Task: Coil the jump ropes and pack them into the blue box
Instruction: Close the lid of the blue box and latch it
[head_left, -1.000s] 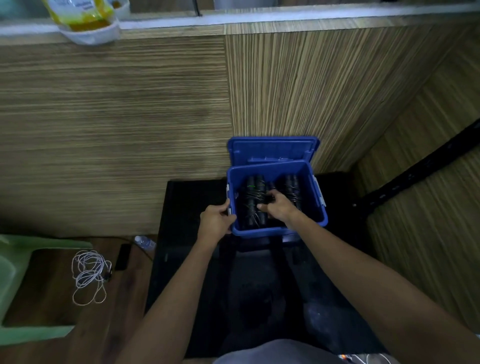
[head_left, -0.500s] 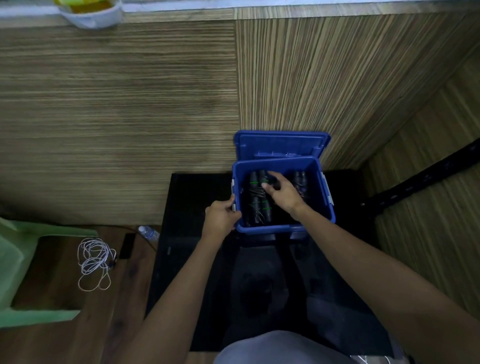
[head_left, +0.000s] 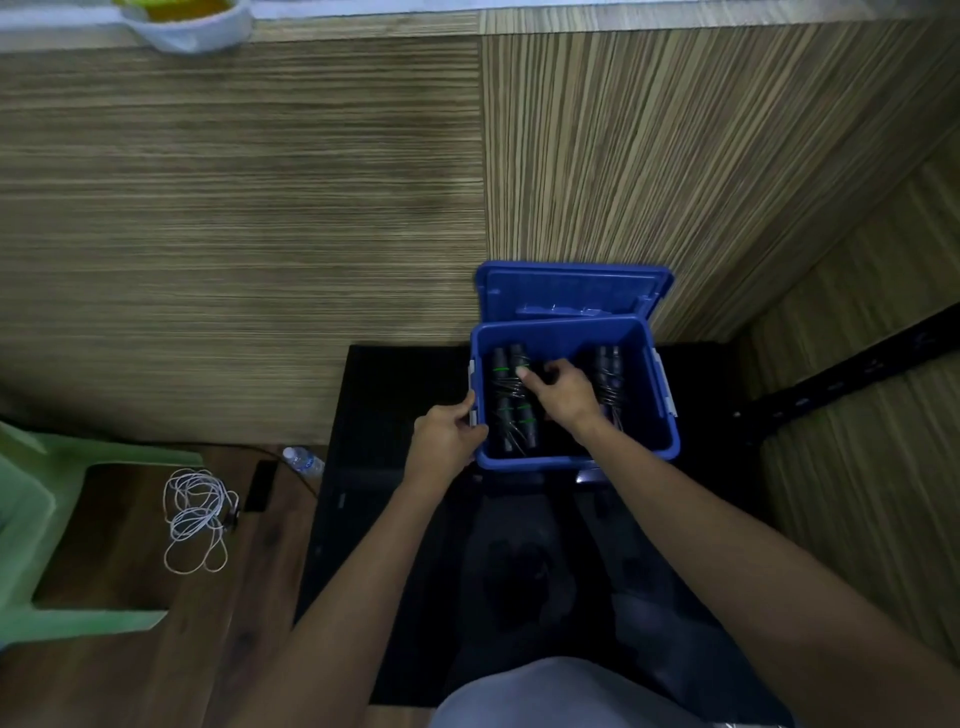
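Both hands at the blue box (head_left: 660, 415), jump ropes inside.

We see the box open on a black surface (head_left: 395, 395) against the wood-grain wall (head_left: 260, 208), lid (head_left: 571, 291) tipped back behind it. Our left hand (head_left: 447, 441) is clamped on the box's near-left corner, thumb on the rim, fingers curled round the outside wall. Our right hand (head_left: 561, 389) reaches down into the box, fingers bent together over the black handles; we cannot tell whether it truly grips one. One bundle of jump ropes (head_left: 511, 410), black handles with green bands, lies along the left side of the box; a second bundle (head_left: 608, 374) lies to the right, just beyond the right hand. Off to the left, on the wooden floor, a loose white cord (head_left: 197, 519) lies near a green chair (head_left: 26, 519) and a small water bottle (head_left: 304, 460).
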